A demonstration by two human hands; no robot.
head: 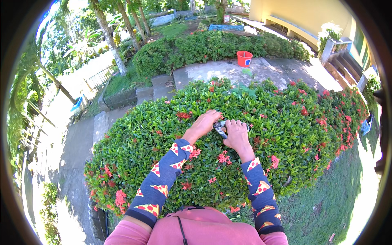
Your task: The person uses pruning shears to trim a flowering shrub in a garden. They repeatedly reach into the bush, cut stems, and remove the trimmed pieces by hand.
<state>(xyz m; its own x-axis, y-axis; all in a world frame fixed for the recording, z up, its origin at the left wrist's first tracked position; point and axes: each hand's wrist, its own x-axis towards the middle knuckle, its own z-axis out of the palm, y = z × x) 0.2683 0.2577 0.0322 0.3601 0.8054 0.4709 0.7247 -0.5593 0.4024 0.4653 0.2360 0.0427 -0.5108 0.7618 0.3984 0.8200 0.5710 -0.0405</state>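
Observation:
My right hand [238, 134] is closed around the handles of a pair of pruning shears [220, 128], whose metal head points left toward my other hand. Just left of the shears, my left hand [205, 122] reaches into the top of a leafy shrub [275, 122] dotted with red ixora-like flowers. A few red petals [221, 116] show at its fingertips, but the leaves and the hand's own back hide whether it grips a stem. Nearer to me, a pinkish-red flower cluster [224, 157] stands between my forearms.
Beyond the shrub, a red bucket [244, 59] stands on a concrete path [211, 69], with a low hedge [196, 49] behind it. Concrete steps [162, 87] lie to the upper left, and grass [318, 205] borders the shrub at lower right. A yellow building [306, 15] rises at upper right.

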